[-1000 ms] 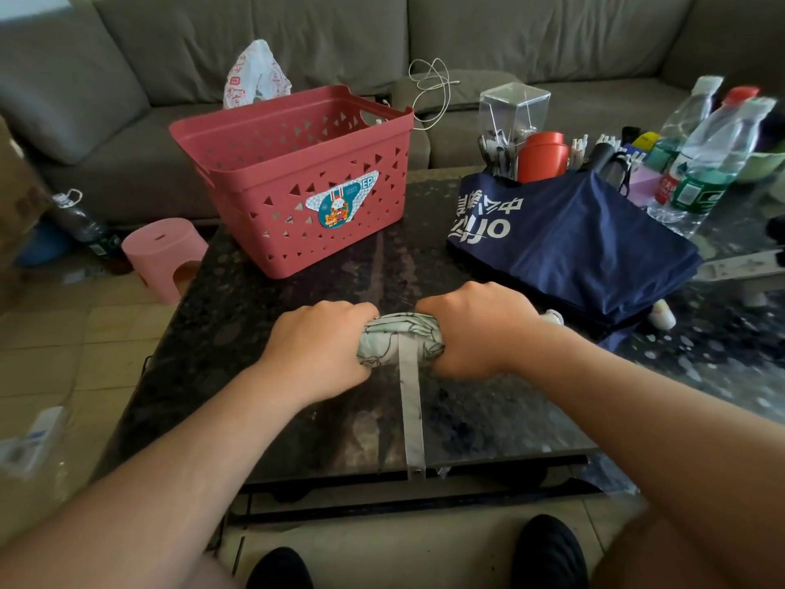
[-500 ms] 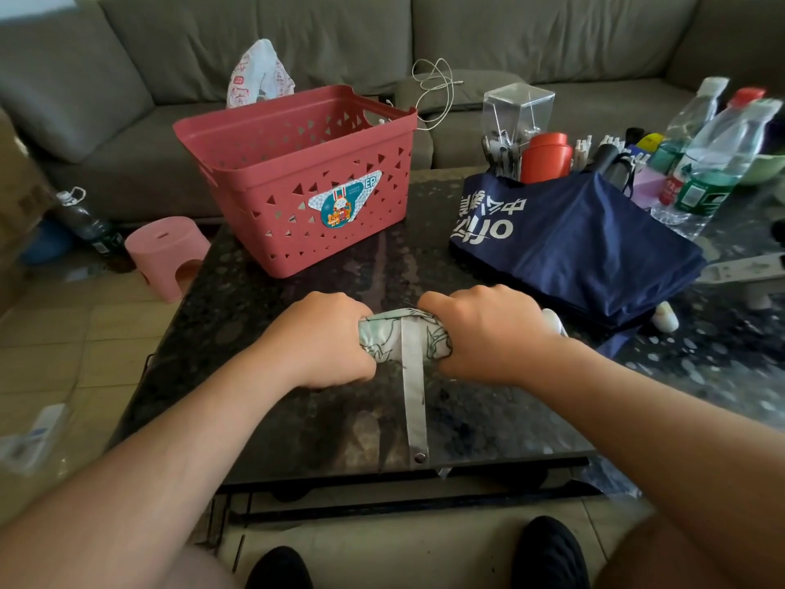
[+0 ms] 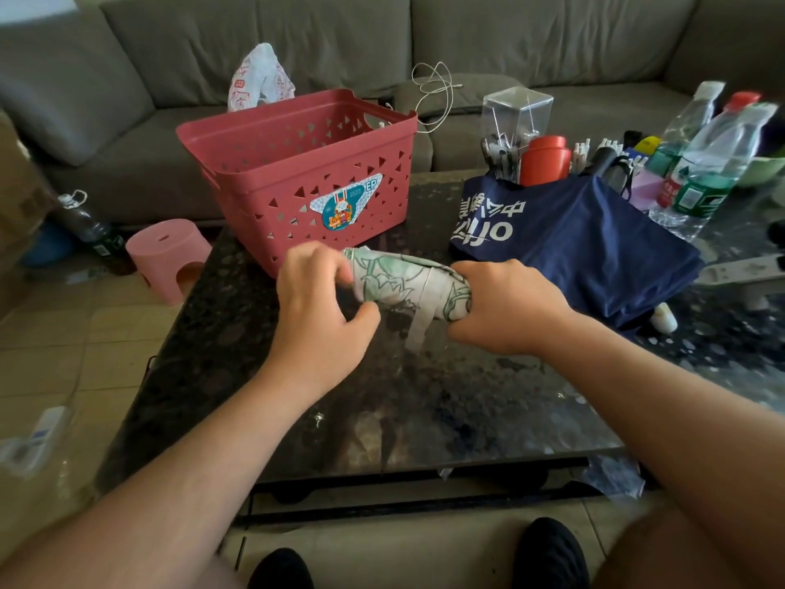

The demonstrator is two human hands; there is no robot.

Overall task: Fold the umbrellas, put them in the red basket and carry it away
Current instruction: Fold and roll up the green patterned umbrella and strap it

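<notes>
You've got a dark stone table (image 3: 424, 410) with water bottles (image 3: 718, 159), an orange-red canister (image 3: 546, 160) and a clear box (image 3: 516, 110) at its far right. Grey sofa (image 3: 340, 40) behind, white cable (image 3: 435, 89) on it. Pink stool (image 3: 168, 255) on the floor, left.
</notes>
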